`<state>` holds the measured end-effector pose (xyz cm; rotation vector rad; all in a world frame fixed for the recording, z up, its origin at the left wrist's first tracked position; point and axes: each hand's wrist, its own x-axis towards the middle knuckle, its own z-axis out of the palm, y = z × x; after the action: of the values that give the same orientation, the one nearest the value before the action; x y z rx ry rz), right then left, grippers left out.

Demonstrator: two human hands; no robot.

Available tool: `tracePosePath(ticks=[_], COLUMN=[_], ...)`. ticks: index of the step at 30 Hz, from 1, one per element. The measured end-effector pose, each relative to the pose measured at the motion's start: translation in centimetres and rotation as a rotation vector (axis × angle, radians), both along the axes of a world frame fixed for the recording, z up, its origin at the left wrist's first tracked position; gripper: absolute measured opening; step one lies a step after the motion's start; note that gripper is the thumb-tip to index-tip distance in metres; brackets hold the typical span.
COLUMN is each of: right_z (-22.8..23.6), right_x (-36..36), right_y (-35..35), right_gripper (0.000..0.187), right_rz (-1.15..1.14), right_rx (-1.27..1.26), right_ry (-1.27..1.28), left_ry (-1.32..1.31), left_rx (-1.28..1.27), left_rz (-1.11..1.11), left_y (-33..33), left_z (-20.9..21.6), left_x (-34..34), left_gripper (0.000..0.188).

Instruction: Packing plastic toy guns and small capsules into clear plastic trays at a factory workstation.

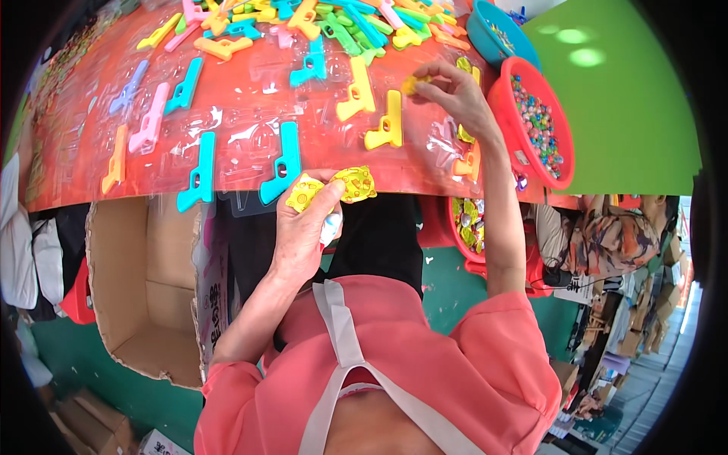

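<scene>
Near the table's front edge, my left hand (297, 239) is closed on shiny yellow printed foil packets (356, 184); one sticks out to the right. A small white-and-blue piece (331, 227) shows at its palm, too covered to name. Over the right part of the table, my right hand (461, 98) pinches a small yellow foil packet (414, 83). Below it lie see-through plastic blister trays with toy pistols: a yellow toy pistol (385, 121) is closest, and a blue toy pistol (282, 163) lies beyond my left hand's fingers. An orange toy pistol (468, 161) sits beside my right forearm.
Many coloured toy pistols are heaped at the far side of the red table (250, 91). At right stand a red basin (563, 178) of colourful beads and a blue basin (485, 38). Below, a red tub (472, 256) holds yellow packets; a cardboard box (155, 318) stands left.
</scene>
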<state>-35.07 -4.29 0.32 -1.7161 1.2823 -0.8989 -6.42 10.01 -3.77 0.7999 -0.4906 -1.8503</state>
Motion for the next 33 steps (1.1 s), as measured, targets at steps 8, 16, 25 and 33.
tracePosePath(ticks=[8, 16, 25, 33], right_z=[-3.1, -5.1, -5.4, 3.3], right_x=[10.6, 11.0, 11.6, 13.6], right_y=[-4.1, -3.7, -3.7, 6.8], right_gripper=[0.034, 0.033, 0.037, 0.021], right_rz=[-0.187, -0.156, -0.197, 0.434], right_rx=[-0.936, -0.94, -0.897, -0.143], right_ry=[0.499, 0.683, 0.594, 0.086], left_ry=[-0.014, -0.019, -0.011, -0.09], left_rx=[-0.034, 0.001, -0.024, -0.1], left_rz=[0.12, 0.158, 0.174, 0.179], left_y=[-1.6, -2.1, -2.2, -0.1], left_z=[0.2, 0.0, -0.4, 0.5], left_x=[1.7, 2.7, 1.9, 2.6], left_gripper=[0.018, 0.02, 0.019, 0.013])
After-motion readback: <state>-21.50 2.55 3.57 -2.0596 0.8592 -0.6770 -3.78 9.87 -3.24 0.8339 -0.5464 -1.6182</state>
